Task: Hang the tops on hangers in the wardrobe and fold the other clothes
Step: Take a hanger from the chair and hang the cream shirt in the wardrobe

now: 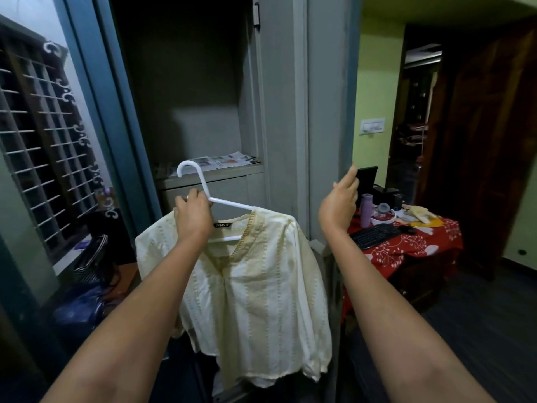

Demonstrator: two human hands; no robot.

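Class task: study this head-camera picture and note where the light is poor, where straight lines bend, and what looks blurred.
Head view: the wardrobe interior is dim, its top almost black; the cream top on the white hanger is the brightest thing. Head view: wide-angle distortion bows the window grille and the wardrobe's door edges. Head view: the raised right hand is slightly motion-blurred; the left hand gripping the hanger is sharper.

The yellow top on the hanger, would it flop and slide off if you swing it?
Probably floppy: the yellow top drapes in soft folds below the white hanger. It looks thin, so likely light. It might slip, since the hanger tilts in the left hand and looks smooth. The right hand touches neither.
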